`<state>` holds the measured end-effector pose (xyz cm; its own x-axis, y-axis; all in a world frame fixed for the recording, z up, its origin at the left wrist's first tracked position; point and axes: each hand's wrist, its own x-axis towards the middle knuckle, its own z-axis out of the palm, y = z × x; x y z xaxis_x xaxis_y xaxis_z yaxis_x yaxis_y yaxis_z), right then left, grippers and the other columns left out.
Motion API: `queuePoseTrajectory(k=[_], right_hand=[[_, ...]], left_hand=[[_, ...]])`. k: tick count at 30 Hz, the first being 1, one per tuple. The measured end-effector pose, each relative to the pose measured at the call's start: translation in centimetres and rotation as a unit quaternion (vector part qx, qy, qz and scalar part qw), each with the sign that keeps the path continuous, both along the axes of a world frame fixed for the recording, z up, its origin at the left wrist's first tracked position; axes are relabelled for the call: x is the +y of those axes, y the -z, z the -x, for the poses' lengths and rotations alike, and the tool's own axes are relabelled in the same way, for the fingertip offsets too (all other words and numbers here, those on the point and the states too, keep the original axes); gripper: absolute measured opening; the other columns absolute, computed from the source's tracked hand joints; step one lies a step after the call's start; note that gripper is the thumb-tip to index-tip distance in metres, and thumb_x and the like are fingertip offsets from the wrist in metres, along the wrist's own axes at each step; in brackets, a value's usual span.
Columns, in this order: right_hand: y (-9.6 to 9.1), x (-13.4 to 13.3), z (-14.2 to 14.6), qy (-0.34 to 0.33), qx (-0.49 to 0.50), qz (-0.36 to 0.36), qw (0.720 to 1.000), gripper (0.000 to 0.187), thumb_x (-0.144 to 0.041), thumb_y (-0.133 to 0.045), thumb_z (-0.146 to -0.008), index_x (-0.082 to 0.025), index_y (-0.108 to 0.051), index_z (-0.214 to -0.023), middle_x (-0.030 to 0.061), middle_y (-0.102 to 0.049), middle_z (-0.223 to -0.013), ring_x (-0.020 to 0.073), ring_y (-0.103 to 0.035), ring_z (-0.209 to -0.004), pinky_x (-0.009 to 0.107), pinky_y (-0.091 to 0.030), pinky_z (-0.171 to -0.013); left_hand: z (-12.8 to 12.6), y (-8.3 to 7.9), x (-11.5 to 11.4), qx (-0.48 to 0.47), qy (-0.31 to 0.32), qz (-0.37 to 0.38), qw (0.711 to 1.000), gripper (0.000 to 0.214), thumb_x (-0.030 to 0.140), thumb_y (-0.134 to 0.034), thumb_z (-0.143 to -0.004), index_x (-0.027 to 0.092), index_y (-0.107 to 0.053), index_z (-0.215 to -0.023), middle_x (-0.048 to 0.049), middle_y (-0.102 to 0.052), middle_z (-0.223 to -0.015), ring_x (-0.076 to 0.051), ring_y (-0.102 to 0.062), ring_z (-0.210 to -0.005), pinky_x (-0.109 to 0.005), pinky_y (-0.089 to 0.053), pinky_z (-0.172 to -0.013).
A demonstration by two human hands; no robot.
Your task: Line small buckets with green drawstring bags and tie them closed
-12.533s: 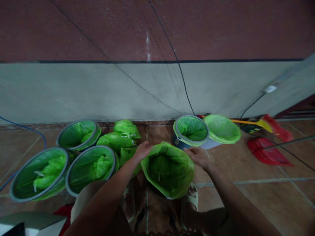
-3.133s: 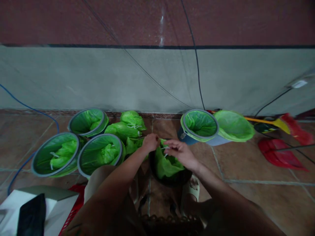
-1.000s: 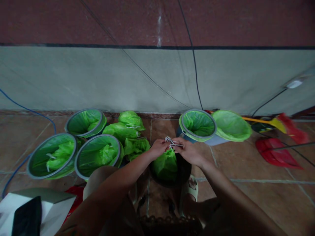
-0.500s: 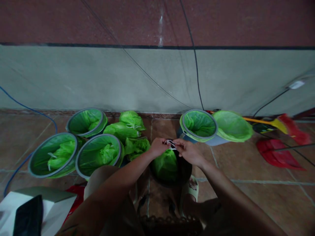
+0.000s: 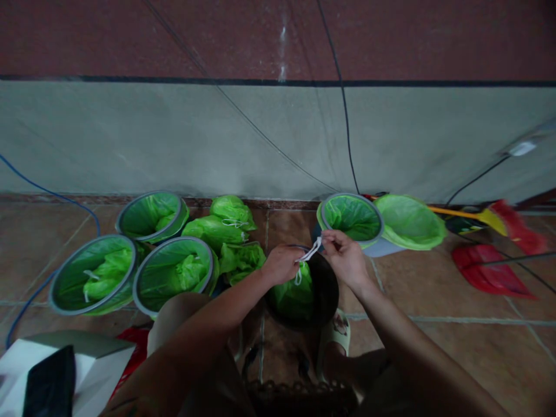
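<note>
A green trash bag point(image 5: 294, 296) sits bunched inside a dark round bin point(image 5: 329, 292) between my legs. White drawstring point(image 5: 314, 249) rises from its gathered top. My left hand point(image 5: 284, 264) is closed on the drawstring above the bag. At the other end of the string, my right hand point(image 5: 345, 256) pinches with thumb and fingers, over the bin's right rim. The string stretches slantwise between both hands, and a small white loop hangs over the bag. My left fingertips are partly hidden behind the hand.
Left stand several lined bins point(image 5: 150, 289) with green bags inside. Tied green bags point(image 5: 215, 231) lie near the wall. Right are two more lined bins point(image 5: 351, 217), a broom point(image 5: 499, 220) and a red dustpan point(image 5: 489, 269). A phone point(image 5: 50, 382) rests on a white box point(image 5: 99, 359).
My right hand has moved slightly right and up, away from my left hand. The white drawstring now stretches between them, with a loop showing above the bag.
</note>
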<state>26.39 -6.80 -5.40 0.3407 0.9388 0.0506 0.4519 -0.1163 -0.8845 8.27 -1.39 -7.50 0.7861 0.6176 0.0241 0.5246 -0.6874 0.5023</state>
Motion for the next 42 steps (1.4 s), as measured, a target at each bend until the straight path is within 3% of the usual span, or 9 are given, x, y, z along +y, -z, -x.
queuePoseTrajectory(k=[5, 12, 14, 22, 28, 30, 33, 37, 42], right_hand=[[0.7, 0.2, -0.6, 0.005, -0.093, 0.025, 0.995, 0.025, -0.029, -0.052, -0.083, -0.019, -0.068, -0.100, 0.0078, -0.072, -0.094, 0.0208, -0.065, -0.080, 0.035, -0.051, -0.076], [2.1, -0.2, 0.4, -0.226, -0.009, 0.099, 0.969, 0.028, -0.020, -0.044, -0.080, -0.023, -0.071, -0.088, 0.0009, -0.073, -0.088, 0.0177, -0.065, -0.081, 0.028, -0.050, -0.075], [2.1, -0.1, 0.6, -0.277, 0.021, 0.094, 0.956, 0.026, -0.022, -0.046, -0.079, -0.022, -0.070, -0.088, 0.0003, -0.072, -0.088, 0.0170, -0.064, -0.079, 0.026, -0.049, -0.072], [1.0, 0.0, 0.7, -0.324, 0.121, 0.123, 0.930, 0.027, -0.024, -0.051, -0.076, -0.018, -0.067, -0.096, 0.0007, -0.068, -0.089, 0.0130, -0.058, -0.074, 0.023, -0.045, -0.065], [1.0, -0.2, 0.6, -0.308, 0.159, 0.193, 0.918, 0.015, -0.028, -0.052, -0.075, -0.018, -0.063, -0.077, -0.0020, -0.060, -0.068, 0.0096, -0.048, -0.053, 0.022, -0.041, -0.054], [1.0, -0.2, 0.6, -0.262, 0.101, 0.185, 0.942, 0.018, -0.028, -0.048, -0.078, -0.019, -0.064, -0.079, -0.0007, -0.062, -0.068, 0.0111, -0.051, -0.055, 0.023, -0.042, -0.055], [0.5, -0.2, 0.9, -0.191, -0.101, 0.145, 0.965, 0.024, -0.028, -0.043, -0.086, -0.020, -0.066, -0.085, 0.0026, -0.067, -0.075, 0.0149, -0.059, -0.065, 0.025, -0.042, -0.062], [-0.7, -0.6, 1.5, -0.134, -0.353, 0.158, 0.912, 0.028, -0.028, -0.040, -0.093, -0.021, -0.067, -0.096, 0.0075, -0.072, -0.089, 0.0198, -0.066, -0.078, 0.027, -0.040, -0.065], [-0.8, -0.7, 1.4, -0.117, -0.430, 0.212, 0.870, 0.032, -0.028, -0.037, -0.096, -0.022, -0.068, -0.096, 0.0089, -0.073, -0.092, 0.0236, -0.068, -0.086, 0.028, -0.043, -0.067]], left_hand=[[0.2, -0.4, -0.2, 0.005, 0.102, -0.135, 0.986, 0.013, 0.014, -0.051, -0.084, 0.019, -0.063, -0.085, -0.0043, -0.066, -0.083, -0.018, -0.061, -0.085, -0.032, -0.040, -0.086], [0.2, -0.3, -1.0, -0.033, 0.108, -0.263, 0.958, 0.016, 0.019, -0.048, -0.092, 0.018, -0.063, -0.087, -0.0043, -0.067, -0.086, -0.016, -0.060, -0.081, -0.031, -0.045, -0.080], [0.3, -0.1, -1.0, -0.046, 0.090, -0.270, 0.958, 0.018, 0.020, -0.046, -0.093, 0.017, -0.063, -0.088, -0.0042, -0.067, -0.087, -0.015, -0.061, -0.082, -0.030, -0.046, -0.078], [0.6, 0.1, -1.3, -0.098, 0.066, -0.279, 0.953, 0.015, 0.021, -0.049, -0.093, 0.016, -0.063, -0.090, -0.0056, -0.068, -0.093, -0.015, -0.062, -0.086, -0.027, -0.051, -0.080], [0.6, 0.0, -1.3, -0.077, 0.053, -0.231, 0.968, 0.019, 0.024, -0.047, -0.094, 0.016, -0.064, -0.096, -0.0050, -0.065, -0.093, -0.014, -0.063, -0.086, -0.025, -0.050, -0.078], [0.6, 0.0, -1.2, -0.061, 0.045, -0.197, 0.977, 0.021, 0.025, -0.046, -0.095, 0.017, -0.063, -0.103, -0.0050, -0.064, -0.095, -0.014, -0.062, -0.086, -0.025, -0.050, -0.077], [0.6, -0.1, -0.8, -0.023, 0.016, -0.137, 0.990, 0.022, 0.024, -0.044, -0.095, 0.018, -0.064, -0.102, -0.0045, -0.063, -0.095, -0.014, -0.062, -0.084, -0.024, -0.050, -0.075], [0.3, -0.3, -0.5, 0.027, -0.017, -0.087, 0.996, 0.023, 0.025, -0.044, -0.095, 0.019, -0.066, -0.097, -0.0042, -0.063, -0.089, -0.015, -0.062, -0.079, -0.024, -0.048, -0.071], [0.0, -0.5, -0.2, 0.031, -0.030, -0.048, 0.998, 0.025, 0.026, -0.043, -0.095, 0.018, -0.068, -0.093, -0.0052, -0.066, -0.089, -0.016, -0.064, -0.082, -0.025, -0.048, -0.075]])
